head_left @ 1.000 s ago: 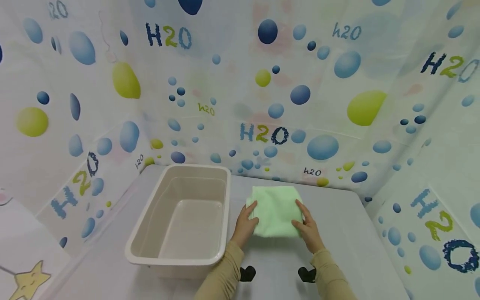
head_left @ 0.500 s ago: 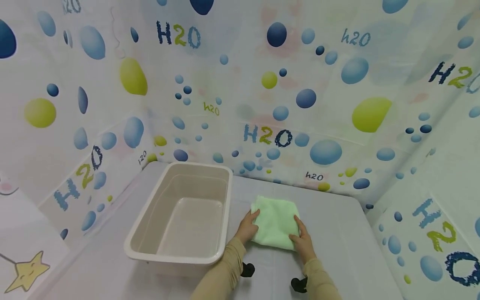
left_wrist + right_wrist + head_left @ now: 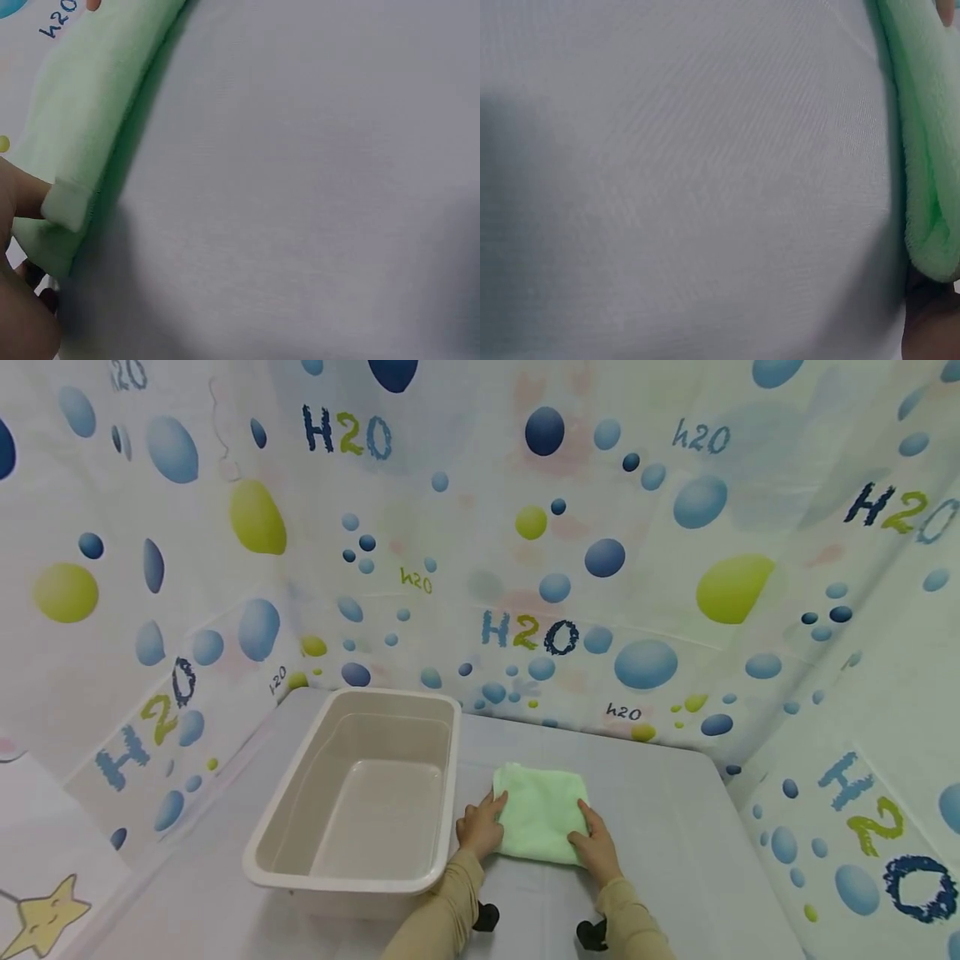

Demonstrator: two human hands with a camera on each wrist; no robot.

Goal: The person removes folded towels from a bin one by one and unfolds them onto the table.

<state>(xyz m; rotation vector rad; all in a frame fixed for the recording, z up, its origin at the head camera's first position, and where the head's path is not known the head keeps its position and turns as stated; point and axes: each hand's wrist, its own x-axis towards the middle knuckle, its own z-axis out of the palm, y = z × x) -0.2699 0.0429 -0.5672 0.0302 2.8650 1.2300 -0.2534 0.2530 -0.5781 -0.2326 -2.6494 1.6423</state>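
Note:
A folded light green towel [image 3: 542, 817] lies low at the tabletop, right of the beige basin. My left hand [image 3: 480, 828] holds its left edge, one finger on top and other fingers bent beside the edge. At the right edge, my right hand [image 3: 598, 847] grips the towel between thumb and fingers. In the left wrist view, a finger presses into a small flap of the towel [image 3: 97, 105], with other fingers partly below it. The right wrist view has the towel's rounded, layered fold [image 3: 934, 165] above part of the right hand [image 3: 934, 330].
A deep beige plastic basin [image 3: 451, 777] stands close to my left forearm, its rim raised above the grey-white tabletop [image 3: 660, 827]. Patterned curtains [image 3: 450, 527] with bubbles and lettering enclose the table at the back and sides.
Both hands have brought the towel down and nearer to me, slightly leftward, onto the table. The left fingers have shifted at its edge. The basin stays put.

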